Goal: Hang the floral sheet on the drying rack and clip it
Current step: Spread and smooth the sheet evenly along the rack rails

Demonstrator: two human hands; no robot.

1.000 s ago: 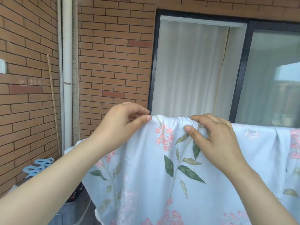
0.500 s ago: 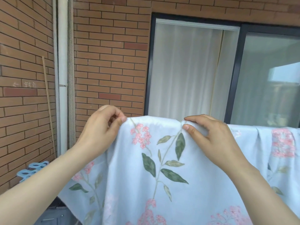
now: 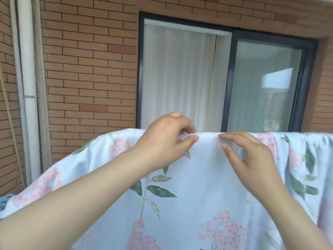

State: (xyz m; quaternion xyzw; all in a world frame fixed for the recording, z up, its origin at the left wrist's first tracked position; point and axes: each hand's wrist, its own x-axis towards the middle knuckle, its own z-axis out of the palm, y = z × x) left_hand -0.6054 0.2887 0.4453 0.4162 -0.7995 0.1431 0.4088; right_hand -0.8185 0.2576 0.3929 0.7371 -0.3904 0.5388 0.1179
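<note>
Floral sheet [image 3: 198, 186], one piece, hung draped in front of the window [image 3: 261, 78], its top fold held by two hands close together: the left hand [image 3: 162, 141] pinching it between thumb and forefinger, the right hand [image 3: 252, 159] with fingers curled over it and thumb on the front.

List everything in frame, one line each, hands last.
sheet: 1, pale blue with pink flowers and green leaves, draped over a hidden rail across the lower frame
brick wall: 1, red-brown, behind the sheet
window: 1, dark frame, centre-right in the wall
curtain: 1, white, behind the window's left pane
pipe: 1, white, upright at left
stick: 1, tan, thin, leaning at far left
blue item: 1, blue, lower-left edge, too blurred to identify
left hand: 1, pinches the sheet's top edge
right hand: 1, fingers over the top edge, thumb on the front
</note>
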